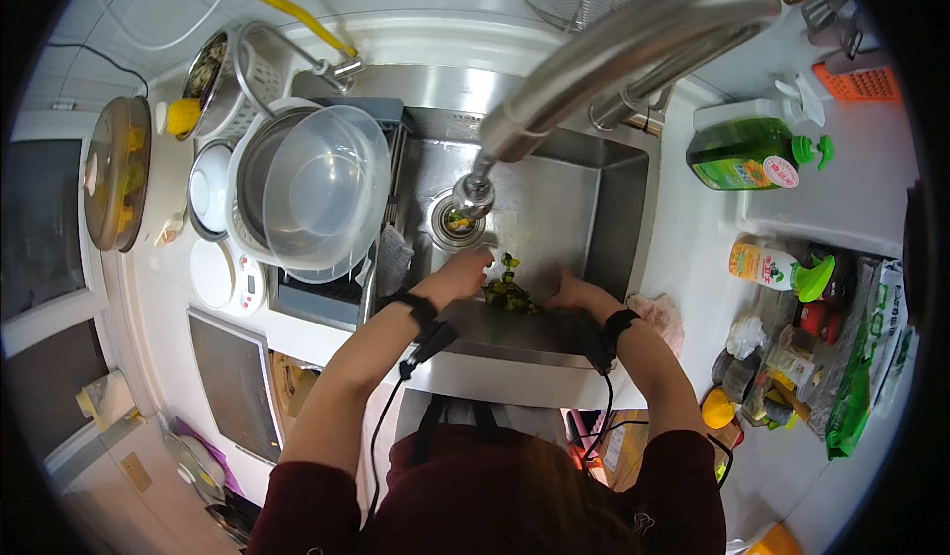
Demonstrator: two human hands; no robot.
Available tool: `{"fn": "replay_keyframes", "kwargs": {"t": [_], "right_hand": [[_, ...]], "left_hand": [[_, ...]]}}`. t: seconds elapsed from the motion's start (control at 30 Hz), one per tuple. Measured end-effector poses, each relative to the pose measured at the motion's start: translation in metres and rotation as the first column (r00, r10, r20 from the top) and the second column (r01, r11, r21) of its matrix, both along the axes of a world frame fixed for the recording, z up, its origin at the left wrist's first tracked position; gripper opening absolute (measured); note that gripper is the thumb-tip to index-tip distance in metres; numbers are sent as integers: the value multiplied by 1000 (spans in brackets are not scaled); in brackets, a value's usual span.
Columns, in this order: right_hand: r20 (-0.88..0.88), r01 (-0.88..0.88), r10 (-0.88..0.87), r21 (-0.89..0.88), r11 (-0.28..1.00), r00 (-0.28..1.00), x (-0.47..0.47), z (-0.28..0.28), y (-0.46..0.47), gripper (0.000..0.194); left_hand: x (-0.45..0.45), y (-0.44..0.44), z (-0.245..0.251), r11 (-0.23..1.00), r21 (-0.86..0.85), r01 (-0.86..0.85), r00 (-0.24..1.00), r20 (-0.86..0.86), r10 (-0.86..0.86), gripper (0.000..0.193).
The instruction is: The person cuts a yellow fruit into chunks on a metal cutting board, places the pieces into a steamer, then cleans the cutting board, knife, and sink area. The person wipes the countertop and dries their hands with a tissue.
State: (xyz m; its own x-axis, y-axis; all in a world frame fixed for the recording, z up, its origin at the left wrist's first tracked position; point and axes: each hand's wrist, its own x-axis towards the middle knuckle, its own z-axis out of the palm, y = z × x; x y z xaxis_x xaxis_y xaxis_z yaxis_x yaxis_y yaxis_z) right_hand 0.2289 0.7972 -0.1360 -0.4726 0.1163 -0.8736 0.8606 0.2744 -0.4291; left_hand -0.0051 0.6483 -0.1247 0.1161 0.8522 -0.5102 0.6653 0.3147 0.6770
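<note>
Both my hands are low inside a stainless steel sink (545,191), near its front wall. A small pile of dark green leafy scraps (508,295) lies between them. My left hand (469,271) is just left of the pile, its fingers curled; whether it pinches anything is hidden. On the other side, my right hand (570,289) is beside the pile, its fingertips blurred and dark. Behind my left hand is the round drain (458,221), with yellow and green bits in its strainer. The metal faucet (549,102) arches over the sink, its spout end above the drain.
Left of the sink, a clear plastic bowl (326,184) rests on stacked basins, and a grey cloth (394,258) hangs beside the basin edge. On the right counter are a green pump bottle (738,154), a spray bottle (764,264) and a pink cloth (659,321).
</note>
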Motion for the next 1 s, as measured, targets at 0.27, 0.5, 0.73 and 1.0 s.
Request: {"fn": "replay_keyframes", "kwargs": {"t": [0.27, 0.5, 0.73, 1.0], "right_hand": [[-464, -57, 187, 280, 958, 866, -39, -55, -29, 47], [-306, -440, 498, 240, 865, 812, -57, -32, -59, 46], [209, -67, 74, -40, 997, 975, -12, -25, -18, 60], [-83, -710, 717, 106, 696, 692, -42, -107, -75, 86]], "left_hand": [[32, 20, -64, 824, -105, 557, 704, -465, -536, 52], [32, 5, -66, 505, -378, 776, 528, -49, -848, 48], [14, -8, -70, 840, -510, 186, 981, 55, -184, 72], [44, -16, -86, 825, -516, 229, 971, 68, -227, 88]]}}
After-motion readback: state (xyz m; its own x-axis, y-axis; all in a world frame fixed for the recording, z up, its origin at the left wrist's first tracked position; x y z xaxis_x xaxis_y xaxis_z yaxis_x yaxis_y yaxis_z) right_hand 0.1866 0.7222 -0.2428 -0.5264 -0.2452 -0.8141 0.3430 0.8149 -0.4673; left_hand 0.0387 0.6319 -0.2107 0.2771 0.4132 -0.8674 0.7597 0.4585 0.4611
